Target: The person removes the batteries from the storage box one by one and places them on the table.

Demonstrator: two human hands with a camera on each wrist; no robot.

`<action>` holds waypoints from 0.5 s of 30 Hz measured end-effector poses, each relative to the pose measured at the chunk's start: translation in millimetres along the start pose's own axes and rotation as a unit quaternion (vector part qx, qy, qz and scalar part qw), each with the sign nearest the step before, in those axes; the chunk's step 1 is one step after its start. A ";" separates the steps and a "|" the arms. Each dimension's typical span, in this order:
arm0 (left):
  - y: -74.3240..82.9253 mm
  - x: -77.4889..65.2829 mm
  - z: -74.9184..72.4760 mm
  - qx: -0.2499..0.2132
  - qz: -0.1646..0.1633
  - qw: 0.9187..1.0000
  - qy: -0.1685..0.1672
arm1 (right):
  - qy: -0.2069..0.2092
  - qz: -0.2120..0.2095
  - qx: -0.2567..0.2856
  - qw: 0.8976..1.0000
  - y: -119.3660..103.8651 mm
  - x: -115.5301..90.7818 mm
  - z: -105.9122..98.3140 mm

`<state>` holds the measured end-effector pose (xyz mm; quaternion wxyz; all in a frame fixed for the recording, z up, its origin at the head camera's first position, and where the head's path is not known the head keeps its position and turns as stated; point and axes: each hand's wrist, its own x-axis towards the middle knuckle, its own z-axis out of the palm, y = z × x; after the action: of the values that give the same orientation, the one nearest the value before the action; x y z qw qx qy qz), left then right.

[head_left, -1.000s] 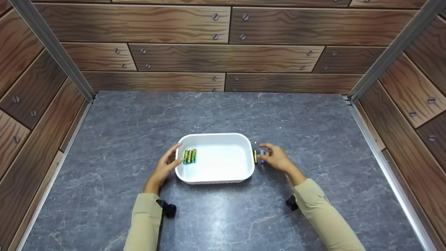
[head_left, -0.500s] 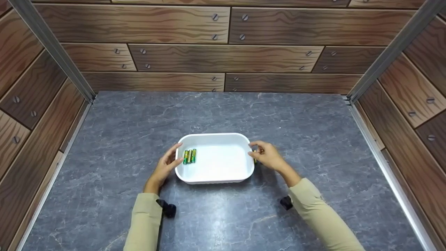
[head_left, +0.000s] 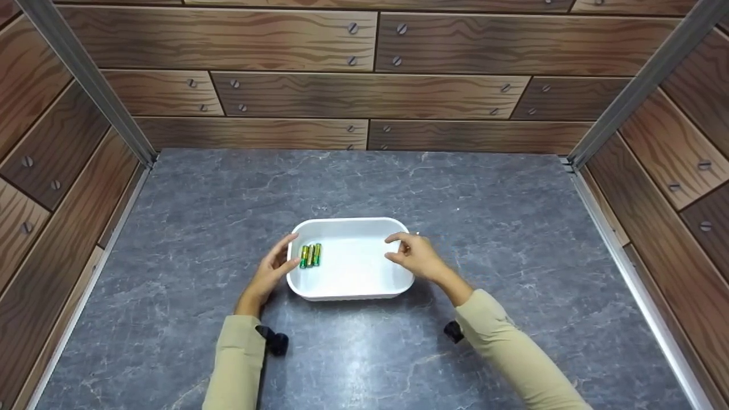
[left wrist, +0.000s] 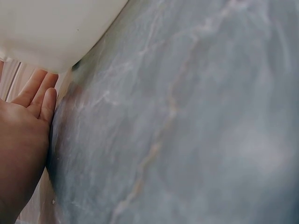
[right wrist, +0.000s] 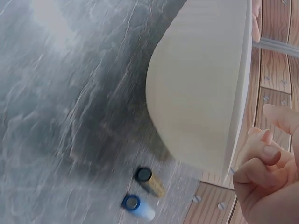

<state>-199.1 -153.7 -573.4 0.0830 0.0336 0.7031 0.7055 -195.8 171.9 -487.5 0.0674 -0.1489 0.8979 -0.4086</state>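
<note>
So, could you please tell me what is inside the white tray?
Three green batteries lie at the left end of the tray; the right hand hides part of the opposite end.

The right hand (head_left: 418, 257) has moved over the tub's rim (head_left: 347, 218).

Three batteries (head_left: 310, 255) lie left in the tub (head_left: 353, 265); two other batteries (right wrist: 152, 182) outside, to its right.

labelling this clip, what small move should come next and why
Probably move the right hand leftward over the white tub toward the three batteries at its left end: the hand hovers over the right end and seems to hold nothing.
</note>
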 end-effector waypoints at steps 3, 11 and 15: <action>-0.4 0.5 0.1 0.003 -0.002 1.000 -0.001 | -0.006 -0.004 -0.012 1.000 -3.9 1.6 6.0; -0.5 0.1 0.1 0.006 -0.012 1.000 0.000 | -0.023 -0.026 -0.038 0.999 -11.2 6.1 22.3; -0.6 -0.5 -0.1 0.000 -0.005 1.000 -0.002 | -0.036 -0.021 -0.052 0.998 -14.8 9.8 31.3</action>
<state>-198.6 -153.8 -574.0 0.0880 0.0311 0.7030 0.7050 -194.3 137.3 -496.9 0.0831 -0.1860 0.9116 -0.3571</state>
